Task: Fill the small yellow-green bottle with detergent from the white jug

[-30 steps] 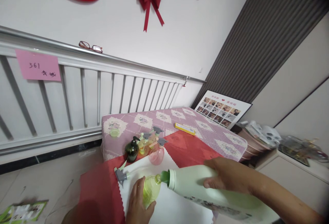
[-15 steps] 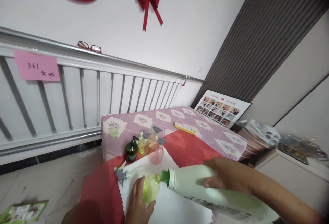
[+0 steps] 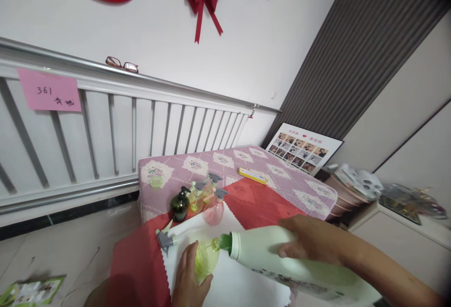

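Note:
My left hand [image 3: 190, 274] is wrapped round a small clear yellow spray bottle [image 3: 207, 260] whose top is off, tilted a little on the white mat [image 3: 243, 276]. In my right hand [image 3: 305, 241] lies a large pale green jug-like bottle [image 3: 268, 248], held almost level. Its green spout [image 3: 225, 242] meets the small bottle's neck; whether liquid flows is hard to see. A grey spray trigger head [image 3: 165, 240] rests on the mat's left edge. Behind stand a dark green pump bottle [image 3: 180, 205], a pink spray bottle [image 3: 213, 212] and yellowish bottles [image 3: 197, 198].
A red cloth [image 3: 260, 203] lies over the purple patterned table cover [image 3: 225, 159]. On it are a yellow box [image 3: 252, 175] and a pale green cap [image 3: 156, 181]. A white radiator [image 3: 148, 119] lines the wall, with glasses [image 3: 122, 64] on top.

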A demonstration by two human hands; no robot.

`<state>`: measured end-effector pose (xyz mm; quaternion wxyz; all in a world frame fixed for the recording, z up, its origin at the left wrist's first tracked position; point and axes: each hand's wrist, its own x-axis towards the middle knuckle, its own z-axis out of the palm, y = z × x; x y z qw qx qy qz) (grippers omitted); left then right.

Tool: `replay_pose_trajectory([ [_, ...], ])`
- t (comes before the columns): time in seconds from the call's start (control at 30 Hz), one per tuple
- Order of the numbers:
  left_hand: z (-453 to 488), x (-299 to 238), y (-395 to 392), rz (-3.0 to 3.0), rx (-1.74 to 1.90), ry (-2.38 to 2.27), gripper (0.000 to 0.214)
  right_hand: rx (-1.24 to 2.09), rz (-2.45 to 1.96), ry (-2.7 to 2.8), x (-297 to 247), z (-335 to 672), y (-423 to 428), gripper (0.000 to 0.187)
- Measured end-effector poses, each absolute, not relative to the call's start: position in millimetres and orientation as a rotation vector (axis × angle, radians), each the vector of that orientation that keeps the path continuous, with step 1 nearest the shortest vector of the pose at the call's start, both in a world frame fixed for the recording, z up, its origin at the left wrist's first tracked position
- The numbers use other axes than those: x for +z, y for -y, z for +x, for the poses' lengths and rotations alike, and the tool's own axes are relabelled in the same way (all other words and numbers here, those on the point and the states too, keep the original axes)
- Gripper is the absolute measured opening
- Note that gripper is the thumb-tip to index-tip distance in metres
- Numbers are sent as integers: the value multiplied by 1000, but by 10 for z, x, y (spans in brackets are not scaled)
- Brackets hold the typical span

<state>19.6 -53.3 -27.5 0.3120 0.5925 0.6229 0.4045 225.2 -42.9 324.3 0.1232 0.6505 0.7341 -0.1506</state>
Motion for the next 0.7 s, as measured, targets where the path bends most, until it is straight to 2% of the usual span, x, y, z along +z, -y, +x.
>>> replay_pose_trajectory([
  [0.23,193,-260,541,1547,1080,-1606,79,-434,1917,-2148,3213,2267,415,27],
  [0.53,194,-248,537,1560,1058,-1643,79,-457,1894,-2147,3233,2230,417,19],
  [0.7,199,-248,541,1558,1079,-1632,78,-470,1920,-2121,3273,2209,447,22],
])
